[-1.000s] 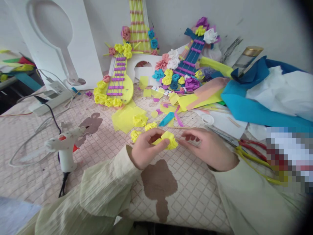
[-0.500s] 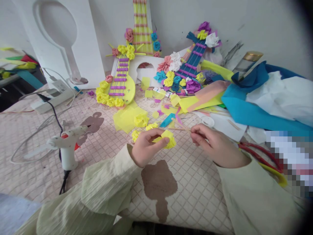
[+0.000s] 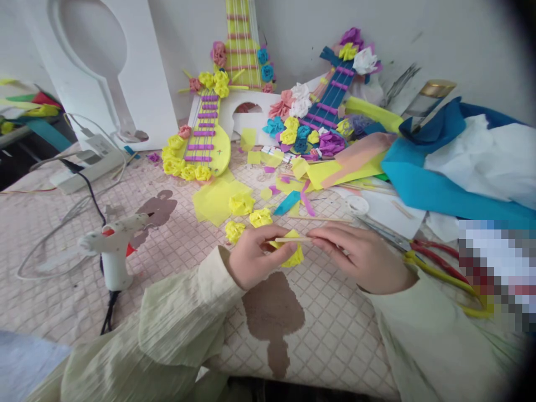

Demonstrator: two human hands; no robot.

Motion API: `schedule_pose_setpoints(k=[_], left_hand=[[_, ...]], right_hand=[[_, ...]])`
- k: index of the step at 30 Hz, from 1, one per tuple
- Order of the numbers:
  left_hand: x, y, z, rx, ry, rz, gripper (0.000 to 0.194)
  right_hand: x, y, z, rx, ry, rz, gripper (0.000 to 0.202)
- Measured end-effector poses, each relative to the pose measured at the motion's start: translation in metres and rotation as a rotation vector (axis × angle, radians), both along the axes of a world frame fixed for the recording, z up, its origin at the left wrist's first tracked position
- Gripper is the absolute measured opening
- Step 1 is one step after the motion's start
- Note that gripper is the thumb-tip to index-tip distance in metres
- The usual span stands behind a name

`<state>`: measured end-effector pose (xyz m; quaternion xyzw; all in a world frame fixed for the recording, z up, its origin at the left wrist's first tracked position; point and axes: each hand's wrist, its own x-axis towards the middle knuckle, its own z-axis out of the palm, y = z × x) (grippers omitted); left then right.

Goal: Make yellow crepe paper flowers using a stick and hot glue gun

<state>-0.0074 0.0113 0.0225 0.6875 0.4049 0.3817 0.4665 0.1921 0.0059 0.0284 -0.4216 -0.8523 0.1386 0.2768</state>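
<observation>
My left hand [image 3: 256,258] pinches a piece of yellow crepe paper [image 3: 296,257] between thumb and fingers. A thin wooden stick [image 3: 292,239] is gripped at one end by my right hand [image 3: 363,258]. The stick lies level across the top of the paper, its free end close to my left thumb. Part of the paper is hidden behind my left fingers. Just beyond my left hand sit three yellow paper flowers, among them a larger flower [image 3: 242,204]. Flat yellow paper squares [image 3: 209,204] lie behind them.
A white hot glue gun [image 3: 117,251] stands at left with its cable. Red-handled scissors [image 3: 444,259] and a yellow handle [image 3: 477,304] lie right. Behind are a yellow paper instrument [image 3: 218,148], a blue one [image 3: 335,100] and blue paper [image 3: 435,178].
My right hand has moved left, bringing the stick from beyond the hands onto the yellow paper. My left hand stays nearly in place, still pinching the paper.
</observation>
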Motion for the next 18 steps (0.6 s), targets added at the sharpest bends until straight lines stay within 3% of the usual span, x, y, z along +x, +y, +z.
schedule_pose_setpoints(k=[4, 9, 18], left_hand=[[-0.001, 0.0, -0.001, 0.055, 0.063, -0.027, 0.017], [-0.001, -0.001, 0.0, 0.029, 0.12, -0.082, 0.02], [0.0, -0.001, -0.002, 0.005, 0.132, -0.101, 0.023]], right_hand=[[-0.005, -0.002, -0.002, -0.009, 0.053, 0.074, 0.031], [-0.011, -0.006, -0.004, -0.003, 0.142, 0.111, 0.03], [-0.015, -0.008, -0.003, -0.008, 0.178, 0.049, 0.024]])
